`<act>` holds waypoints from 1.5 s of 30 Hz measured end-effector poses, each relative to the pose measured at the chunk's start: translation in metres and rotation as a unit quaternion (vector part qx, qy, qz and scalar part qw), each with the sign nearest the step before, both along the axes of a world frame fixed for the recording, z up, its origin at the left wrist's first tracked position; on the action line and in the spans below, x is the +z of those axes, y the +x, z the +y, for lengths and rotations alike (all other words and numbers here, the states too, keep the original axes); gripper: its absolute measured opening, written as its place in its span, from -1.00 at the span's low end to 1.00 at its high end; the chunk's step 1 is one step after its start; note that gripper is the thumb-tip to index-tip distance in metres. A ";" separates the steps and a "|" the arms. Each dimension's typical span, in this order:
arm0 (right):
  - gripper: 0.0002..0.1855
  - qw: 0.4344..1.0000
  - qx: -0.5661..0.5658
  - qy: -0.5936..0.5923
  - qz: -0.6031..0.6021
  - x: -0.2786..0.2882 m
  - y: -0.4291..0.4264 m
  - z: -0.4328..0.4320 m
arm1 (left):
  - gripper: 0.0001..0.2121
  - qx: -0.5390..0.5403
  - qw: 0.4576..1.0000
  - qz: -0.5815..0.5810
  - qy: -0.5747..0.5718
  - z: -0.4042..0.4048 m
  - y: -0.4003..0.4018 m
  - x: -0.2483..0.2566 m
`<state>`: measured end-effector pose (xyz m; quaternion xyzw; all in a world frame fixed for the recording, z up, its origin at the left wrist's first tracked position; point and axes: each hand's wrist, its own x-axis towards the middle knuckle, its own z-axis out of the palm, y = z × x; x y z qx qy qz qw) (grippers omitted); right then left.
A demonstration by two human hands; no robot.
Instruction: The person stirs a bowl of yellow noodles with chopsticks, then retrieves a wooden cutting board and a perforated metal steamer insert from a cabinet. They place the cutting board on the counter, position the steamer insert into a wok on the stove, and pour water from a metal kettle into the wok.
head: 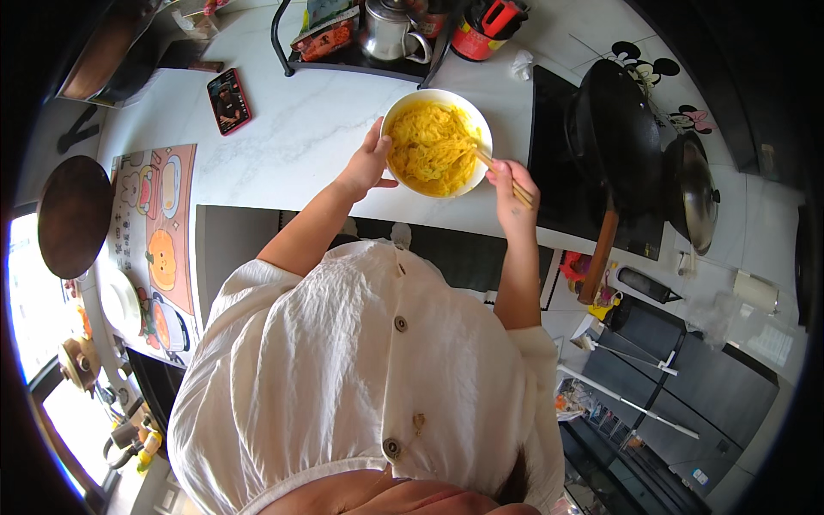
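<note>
A round white bowl (481, 122) of yellow, wet-looking shredded mixture (430, 145) sits at the front part of the marble-patterned counter. My left hand (372, 159) grips the bowl's left rim, with the thumb on the edge. In my right hand (515, 190) is a pair of wooden chopsticks (523, 194), whose tips reach into the mixture at the bowl's right side. What the mixture is made of cannot be told for certain.
A black wok (618, 129) with a wooden handle rests on the black cooktop (547, 129) at the right, beside a pan lid (698, 193). Behind the bowl stands a black rack (354, 69) holding a metal pot (386, 35). A phone (229, 102) and cleaver (183, 56) lie left.
</note>
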<state>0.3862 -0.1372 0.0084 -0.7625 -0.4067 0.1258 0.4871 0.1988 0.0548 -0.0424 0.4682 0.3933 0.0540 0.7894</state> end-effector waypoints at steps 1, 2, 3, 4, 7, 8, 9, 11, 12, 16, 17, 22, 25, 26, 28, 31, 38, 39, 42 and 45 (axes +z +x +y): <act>-0.76 0.996 0.000 -0.030 -0.078 -0.004 0.001 0.000 | -0.48 -0.004 1.000 -0.005 -0.003 0.000 -0.001 0.002; -0.76 0.993 0.007 -0.047 -0.111 -0.005 0.001 -0.004 | -0.48 -0.007 1.000 -0.011 -0.006 0.000 -0.001 0.002; -0.77 0.987 0.019 -0.062 -0.145 -0.001 0.000 -0.002 | -0.48 0.000 1.000 -0.007 -0.003 0.001 0.000 0.003; -0.78 0.989 0.041 -0.064 -0.130 0.019 -0.015 -0.003 | -0.48 0.008 1.000 0.000 -0.001 0.000 -0.002 0.001; -0.78 0.989 0.091 -0.079 0.085 0.014 -0.041 -0.009 | -0.48 0.010 1.000 0.011 0.001 -0.001 -0.002 0.002; -0.79 0.987 0.099 -0.036 0.124 0.005 -0.051 -0.001 | -0.48 0.007 1.000 0.013 0.002 -0.001 -0.001 0.004; -0.81 0.981 0.110 0.006 0.161 -0.003 -0.056 0.010 | -0.48 0.004 1.000 0.013 -0.001 0.000 -0.002 0.006; -0.81 0.983 0.104 0.037 0.146 -0.016 -0.050 0.026 | -0.48 -0.010 1.000 0.013 -0.006 0.003 0.000 0.011; -0.82 0.983 0.105 0.053 0.140 -0.025 -0.046 0.035 | -0.49 -0.009 1.000 0.014 -0.003 0.004 0.000 0.009; -0.80 0.990 0.000 0.059 0.130 -0.027 -0.025 0.023 | -0.50 -0.008 1.000 0.016 0.002 0.005 0.000 0.004; -0.86 0.999 0.001 -0.038 0.007 0.018 -0.036 0.018 | -0.50 0.006 1.000 0.021 -0.001 0.007 -0.005 0.002; -0.92 0.987 0.069 -0.026 -0.143 0.024 -0.013 -0.015 | -0.47 -0.008 1.000 -0.004 -0.010 0.004 -0.004 0.005; -0.86 0.985 0.065 -0.138 -0.074 0.041 -0.029 -0.014 | -0.47 -0.007 1.000 -0.004 -0.015 0.003 -0.005 0.006; -0.84 0.983 0.064 -0.170 -0.013 0.043 -0.037 -0.013 | -0.47 -0.004 1.000 -0.002 -0.017 0.004 -0.006 0.006; -0.82 0.981 0.095 -0.165 0.047 0.042 -0.053 -0.007 | -0.46 -0.010 1.000 0.004 -0.020 0.004 -0.006 0.006; -0.81 0.982 0.132 -0.034 0.133 0.007 -0.074 0.021 | -0.46 -0.029 0.999 0.007 -0.020 0.007 -0.007 0.010; -0.79 0.983 -0.025 0.121 0.137 -0.023 -0.034 0.052 | -0.47 -0.038 0.999 0.011 -0.024 0.014 -0.007 0.007; -0.80 0.993 -0.034 0.069 0.094 -0.016 -0.034 0.042 | -0.46 -0.037 0.999 0.011 -0.024 0.014 -0.007 0.006; -0.79 0.996 -0.044 -0.021 -0.068 0.036 -0.051 0.012 | -0.42 -0.041 0.999 -0.023 -0.018 0.013 -0.012 0.000; -0.79 0.999 -0.019 0.015 0.031 0.021 -0.067 -0.002 | -0.36 -0.059 0.996 -0.060 0.001 0.012 -0.015 -0.008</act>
